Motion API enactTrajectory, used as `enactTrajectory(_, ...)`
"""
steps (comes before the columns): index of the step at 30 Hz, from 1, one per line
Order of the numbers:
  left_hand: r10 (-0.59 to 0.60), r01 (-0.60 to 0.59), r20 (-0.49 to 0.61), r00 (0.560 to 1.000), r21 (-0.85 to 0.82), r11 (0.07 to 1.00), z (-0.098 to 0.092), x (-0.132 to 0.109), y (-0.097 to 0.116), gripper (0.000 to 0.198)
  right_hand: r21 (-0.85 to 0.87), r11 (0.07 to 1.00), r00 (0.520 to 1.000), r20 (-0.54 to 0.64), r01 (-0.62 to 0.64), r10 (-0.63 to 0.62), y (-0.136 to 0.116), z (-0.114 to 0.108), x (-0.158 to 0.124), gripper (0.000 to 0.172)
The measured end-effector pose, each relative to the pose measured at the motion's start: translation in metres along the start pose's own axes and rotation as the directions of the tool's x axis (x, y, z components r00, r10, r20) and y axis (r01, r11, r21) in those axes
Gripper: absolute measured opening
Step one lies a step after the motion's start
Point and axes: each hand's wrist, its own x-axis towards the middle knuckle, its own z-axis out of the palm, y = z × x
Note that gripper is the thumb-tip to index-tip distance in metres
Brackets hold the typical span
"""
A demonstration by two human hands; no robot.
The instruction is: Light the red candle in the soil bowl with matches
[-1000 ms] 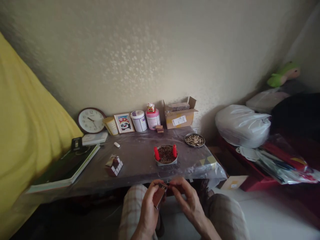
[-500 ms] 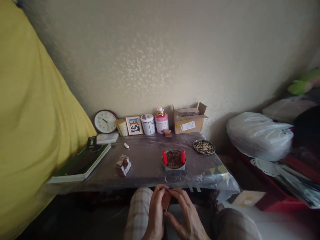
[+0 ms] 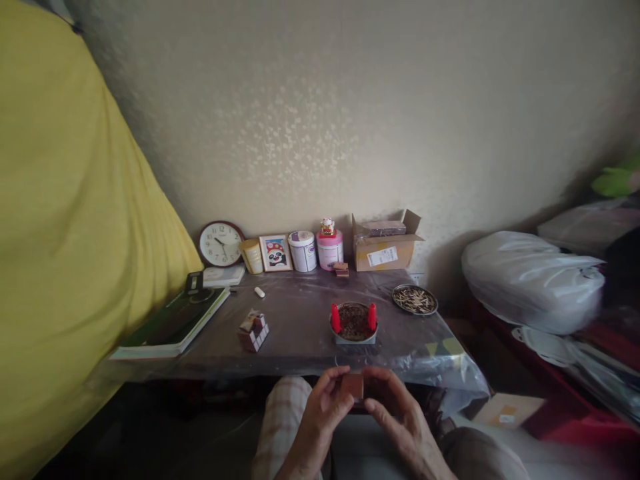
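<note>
In the head view a small, reddish-brown rectangular block (image 3: 353,385) is held above my lap, just in front of the table edge. My left hand (image 3: 323,410) grips it from the left, the thumb on its near side and the fingers behind. Close by its right edge, my right hand (image 3: 400,410) has thumb and index finger apart; whether a fingertip touches the block I cannot tell. On the table beyond stands a round tin of dark grains (image 3: 354,322) with two upright red pieces at its sides. A small brown-and-white block structure (image 3: 253,331) sits to the left.
A round tray of matchsticks (image 3: 415,299) lies at right. Along the wall stand a clock (image 3: 221,243), a yellow cup (image 3: 252,257), a framed panda picture (image 3: 275,253), two tins and a cardboard box (image 3: 385,253). A green book (image 3: 170,327) lies left. White bags (image 3: 533,280) fill the right.
Both hands have shifted right in the view and spread a little apart. The block has turned so a broad face shows between them. The whole scene has slid slightly right.
</note>
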Motion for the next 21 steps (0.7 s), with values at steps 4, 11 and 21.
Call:
enactTrajectory(4,-0.002,0.001,-0.02,1.0,-0.057,0.998,0.004,-0.002,0.004,0.038,0.262,0.964,0.972,-0.209,-0.048,0.105,0.007,-0.01,0.006,0.036)
enactTrajectory(11,-0.063,0.059,-0.037,0.997,-0.105,0.993,0.008,-0.004,0.013,0.029,0.432,0.902,0.928,-0.331,-0.012,0.171,0.0,-0.014,0.011,0.031)
enactTrajectory(21,-0.073,0.068,-0.029,0.997,-0.137,0.988,0.017,-0.003,0.018,0.028,-0.089,0.95,0.885,-0.344,0.3,-0.312,-0.011,0.007,0.006,0.011)
